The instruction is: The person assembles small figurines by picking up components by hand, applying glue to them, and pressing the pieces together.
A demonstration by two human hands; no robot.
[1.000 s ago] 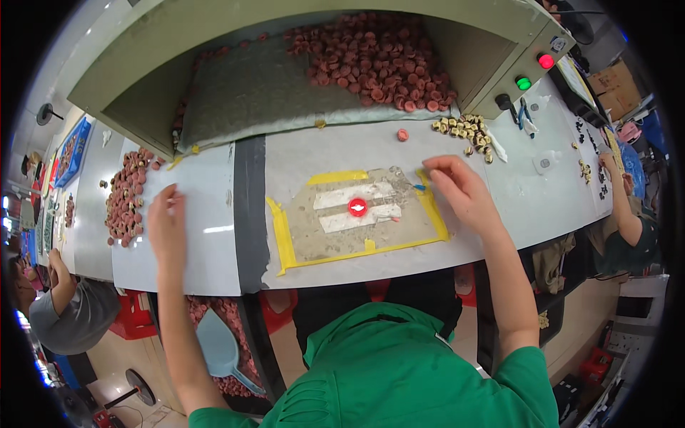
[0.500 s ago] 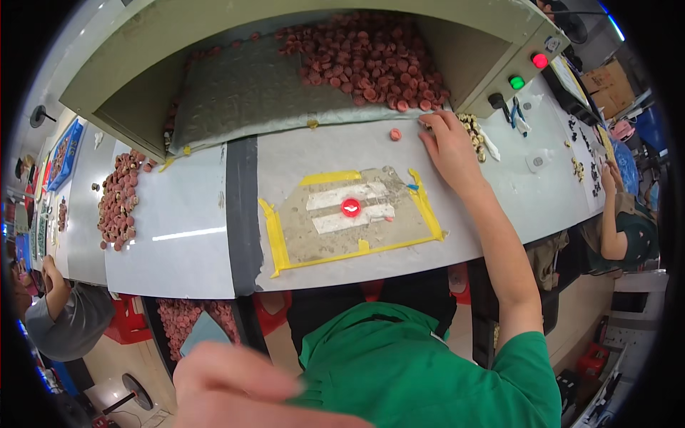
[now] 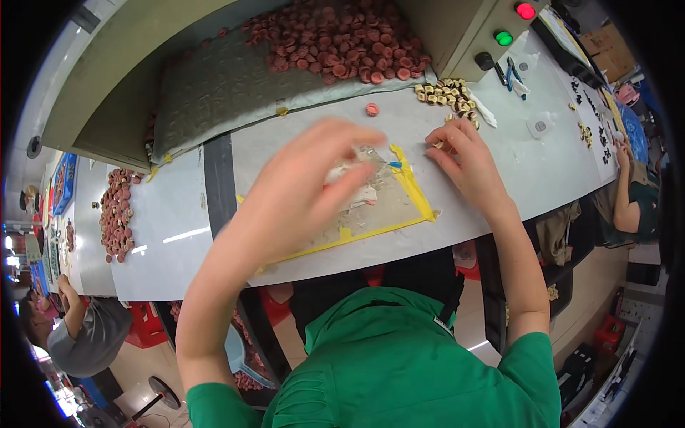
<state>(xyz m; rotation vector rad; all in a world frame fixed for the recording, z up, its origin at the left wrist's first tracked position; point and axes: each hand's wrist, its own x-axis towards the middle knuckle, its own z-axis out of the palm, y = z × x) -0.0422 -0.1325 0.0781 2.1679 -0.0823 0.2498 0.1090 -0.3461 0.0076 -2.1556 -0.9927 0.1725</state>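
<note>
My left hand (image 3: pixel 307 178) hovers over the grey patch (image 3: pixel 389 203) edged with yellow tape (image 3: pixel 414 187). It is smeared by motion, and anything in its fingers cannot be made out. The hand hides the middle of the patch. Right of the patch, my right hand (image 3: pixel 472 167) has thumb and fingertips pinched on a small pale gold piece (image 3: pixel 437 145), mostly covered by the fingers. Just beyond that hand lies a cluster of small gold-and-dark pieces (image 3: pixel 449 93). A single pink round cap (image 3: pixel 372 109) rests on the table beyond the patch.
A beige machine housing (image 3: pixel 457 39) arches over a grey padded sheet (image 3: pixel 214 107) heaped with pink caps (image 3: pixel 342 43). More caps (image 3: pixel 118 214) are piled at left. Pliers (image 3: pixel 511 75) lie at right. A blue scoop (image 3: pixel 242 357) sits below the table edge. Other people work at both sides.
My left hand has come up from the lower edge to over the taped patch, covering where a red round piece was. My right hand has drawn back from the gold-and-dark pieces. The view has shifted.
</note>
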